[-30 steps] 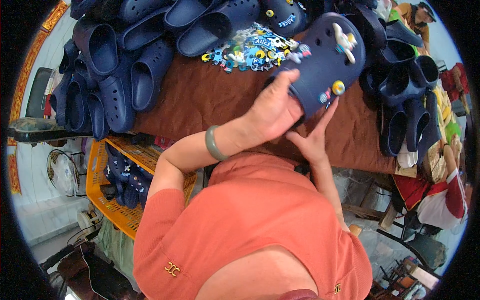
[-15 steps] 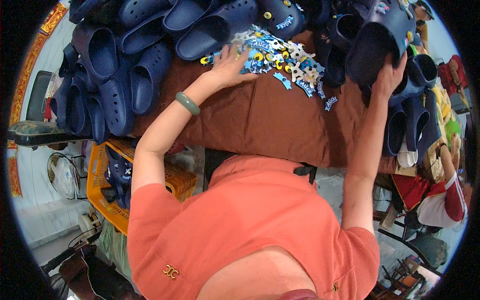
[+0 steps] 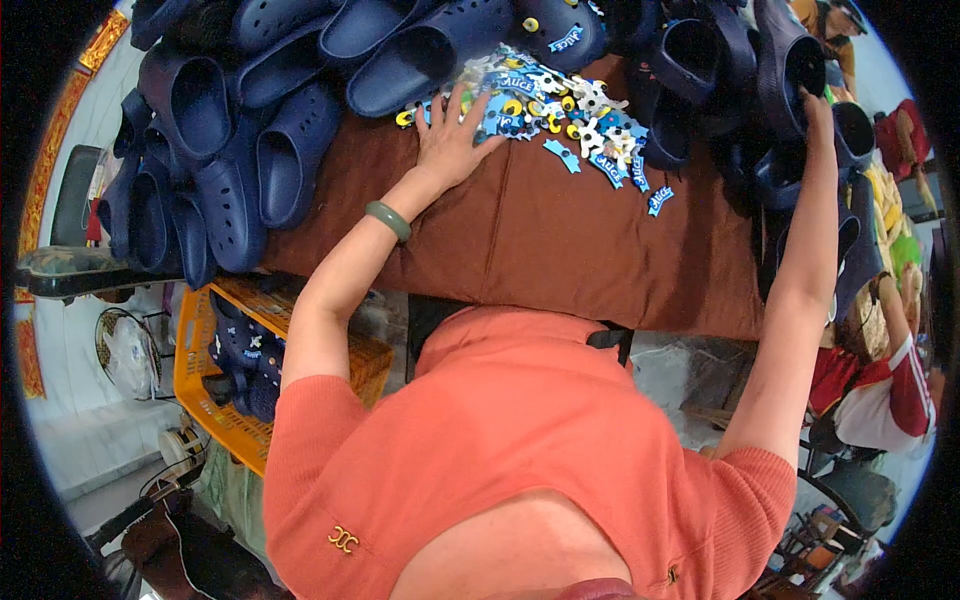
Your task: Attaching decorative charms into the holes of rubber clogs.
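My left hand (image 3: 452,150) lies with fingers spread at the near left edge of a heap of small shoe charms (image 3: 535,100): blue banner-shaped tags, white flower-like pieces and black-and-yellow round ones. A green bangle (image 3: 389,220) circles that wrist. At the far right, my right hand (image 3: 818,112) grips a navy clog (image 3: 775,62) by the rim of its opening; most of the fingers are hidden. This clog is among other navy clogs. At the back of the table, another clog (image 3: 560,38) carries a blue tag and round charms on its top.
Plain navy clogs (image 3: 292,150) are heaped along the left and back of the brown-covered table (image 3: 560,250). An orange crate (image 3: 190,370) with charm-covered clogs stands below on the left. Other people are at the right, one in a red-and-white sleeve (image 3: 905,390).
My right hand has carried the navy clog outward to the right and set it lower among the others there. My left hand has shifted slightly down, fingers still spread by the charms.
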`<control>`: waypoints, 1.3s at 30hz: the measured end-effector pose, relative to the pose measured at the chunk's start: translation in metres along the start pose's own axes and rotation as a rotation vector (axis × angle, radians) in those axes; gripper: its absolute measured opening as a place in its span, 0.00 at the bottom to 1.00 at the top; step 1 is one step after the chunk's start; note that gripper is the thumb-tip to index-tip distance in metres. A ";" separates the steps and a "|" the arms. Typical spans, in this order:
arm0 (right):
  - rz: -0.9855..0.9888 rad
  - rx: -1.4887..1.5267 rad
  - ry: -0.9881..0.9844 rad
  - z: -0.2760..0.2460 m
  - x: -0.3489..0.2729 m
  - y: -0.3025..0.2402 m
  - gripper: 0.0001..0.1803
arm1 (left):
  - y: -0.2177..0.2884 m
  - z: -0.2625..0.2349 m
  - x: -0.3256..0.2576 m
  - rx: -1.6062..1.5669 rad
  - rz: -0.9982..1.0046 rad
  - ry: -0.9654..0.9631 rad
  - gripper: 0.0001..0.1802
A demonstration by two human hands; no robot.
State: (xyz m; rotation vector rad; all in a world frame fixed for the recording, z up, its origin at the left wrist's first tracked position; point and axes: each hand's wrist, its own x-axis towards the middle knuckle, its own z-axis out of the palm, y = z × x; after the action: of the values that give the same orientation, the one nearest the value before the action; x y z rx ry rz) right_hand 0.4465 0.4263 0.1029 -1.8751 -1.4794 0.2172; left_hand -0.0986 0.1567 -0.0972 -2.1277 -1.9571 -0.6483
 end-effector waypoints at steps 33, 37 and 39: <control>-0.201 -0.017 0.779 -0.011 -0.160 0.105 0.31 | 0.002 0.003 0.000 0.033 -0.009 0.032 0.38; -0.275 0.103 0.755 0.001 -0.177 0.090 0.33 | 0.000 0.004 -0.002 0.032 -0.016 0.042 0.38; -0.226 0.100 0.743 0.003 -0.189 0.078 0.33 | 0.001 0.001 -0.002 0.018 -0.020 0.018 0.38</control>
State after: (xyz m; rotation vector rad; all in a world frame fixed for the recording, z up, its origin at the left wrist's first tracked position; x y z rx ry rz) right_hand 0.4441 0.2520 -0.0034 -1.4512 -1.1083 -0.4602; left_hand -0.0970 0.1556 -0.0989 -2.0868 -1.9698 -0.6486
